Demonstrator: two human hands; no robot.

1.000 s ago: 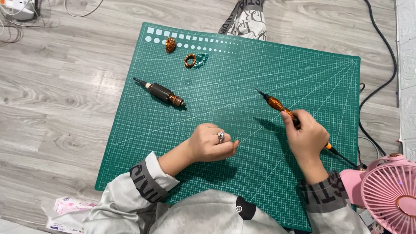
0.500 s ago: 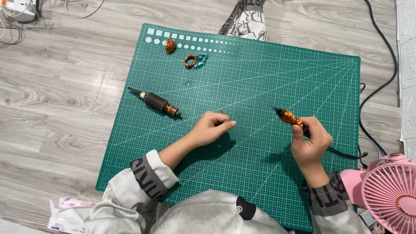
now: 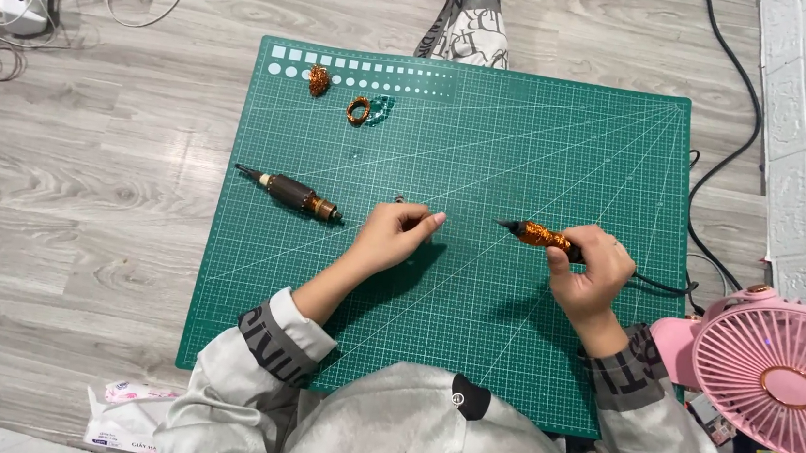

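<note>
Right hand, now drawn toward the green cutting mat's centre, is gripping the orange-wrapped corded pen tool; left hand is pinching a small metal piece, having moved left.

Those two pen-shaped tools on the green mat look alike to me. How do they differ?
The orange tool is gripped in the right hand, tip pointing left, with a black cord trailing from its rear. The dark brown tool lies loose on the green mat, untouched, slanted with its thin tip to the upper left, and shows no cord. The left hand is near it but apart. Both are slim and pen-shaped with a coppery sheen.
</note>
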